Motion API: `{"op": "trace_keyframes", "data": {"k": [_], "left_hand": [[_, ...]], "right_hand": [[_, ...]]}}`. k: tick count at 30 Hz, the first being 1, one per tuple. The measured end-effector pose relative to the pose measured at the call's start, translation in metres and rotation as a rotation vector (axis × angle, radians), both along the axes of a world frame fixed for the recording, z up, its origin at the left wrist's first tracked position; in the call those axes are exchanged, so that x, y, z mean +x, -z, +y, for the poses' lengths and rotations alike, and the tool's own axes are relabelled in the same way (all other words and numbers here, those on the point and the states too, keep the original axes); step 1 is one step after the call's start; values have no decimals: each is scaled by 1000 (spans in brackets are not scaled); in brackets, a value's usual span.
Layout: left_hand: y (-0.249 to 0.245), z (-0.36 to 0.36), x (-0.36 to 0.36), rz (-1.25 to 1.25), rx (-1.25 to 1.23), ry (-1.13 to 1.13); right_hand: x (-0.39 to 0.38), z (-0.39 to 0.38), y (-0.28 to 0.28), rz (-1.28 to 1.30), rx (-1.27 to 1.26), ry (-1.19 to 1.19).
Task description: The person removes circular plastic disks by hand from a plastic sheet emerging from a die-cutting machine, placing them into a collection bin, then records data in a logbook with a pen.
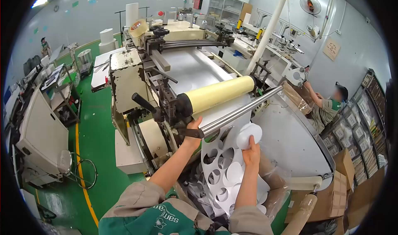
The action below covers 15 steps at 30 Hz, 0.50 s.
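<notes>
My right hand (pixel 251 153) is closed on a small stack of round white discs (pixel 249 136), thumb on top, over the sheet. My left hand (pixel 193 136) reaches to the machine's front, beside a dark lever at the end of the steel bar (pixel 242 112); its fingers are partly hidden behind the lever and bar. Above the bar lies a yellow roller (pixel 219 94). A white sheet with round holes (pixel 224 173) hangs from the machine between my forearms, with some discs still in it.
A dark-handled lever (pixel 144 102) sticks out left of the roller. Clear plastic and cardboard boxes (pixel 331 193) stand at the lower right, near a wrapped roll (pixel 301 214). Another person (pixel 329 107) works at the right. A round stool (pixel 65 161) stands at the left.
</notes>
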<state>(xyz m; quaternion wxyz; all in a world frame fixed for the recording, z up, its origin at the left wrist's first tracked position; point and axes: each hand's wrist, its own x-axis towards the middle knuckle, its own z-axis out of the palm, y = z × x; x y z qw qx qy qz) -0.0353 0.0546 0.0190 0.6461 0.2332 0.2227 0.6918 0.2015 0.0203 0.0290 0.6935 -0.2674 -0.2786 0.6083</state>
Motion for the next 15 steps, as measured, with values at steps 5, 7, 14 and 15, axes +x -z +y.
{"op": "trace_keyframes", "data": {"k": [5, 7, 14, 15], "left_hand": [[30, 14, 2, -209, -54, 221], [38, 1, 17, -126, -51, 142], [41, -51, 37, 286, -195, 322], [36, -58, 36, 332, -203, 352]], "right_hand": [[-40, 19, -41, -335, 96, -69], [-48, 31, -37, -485, 78, -143], [-39, 24, 12, -555, -58, -337], [-35, 17, 19, -427, -88, -336]]}}
